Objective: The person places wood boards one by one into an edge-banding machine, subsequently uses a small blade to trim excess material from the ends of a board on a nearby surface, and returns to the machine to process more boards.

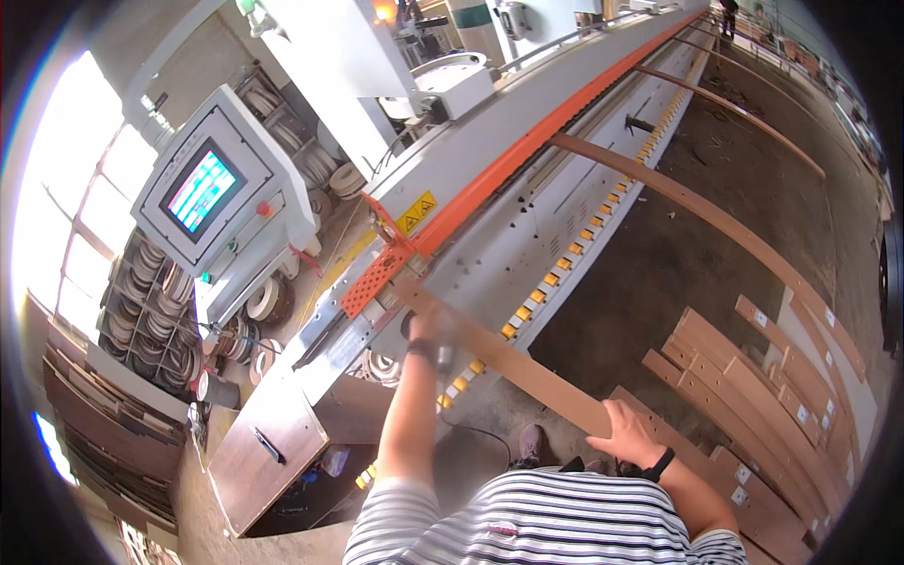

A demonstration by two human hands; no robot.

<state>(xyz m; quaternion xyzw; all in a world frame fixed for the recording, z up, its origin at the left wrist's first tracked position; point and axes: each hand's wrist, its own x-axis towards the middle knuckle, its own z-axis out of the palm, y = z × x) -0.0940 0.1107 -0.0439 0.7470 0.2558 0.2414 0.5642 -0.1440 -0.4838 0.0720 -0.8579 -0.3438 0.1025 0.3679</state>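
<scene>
A long, narrow brown wooden board (529,373) slants across in front of me, its far end at the infeed of a long white and orange machine (508,188). My right hand (629,435) is closed round the board's near right end. Close to the machine, my left hand (426,325) is at the board's far end, beside the perforated orange guard (370,280). Motion smears its fingers, so their grip does not show. A dark band circles each wrist.
A control panel (201,188) with a lit screen stands left of the machine. Yellow rollers (551,280) line the machine's edge. More boards (697,202) lie across it farther along. Stacked boards (753,405) lie at right. A wooden cabinet (268,424) with a dark handle stands at lower left.
</scene>
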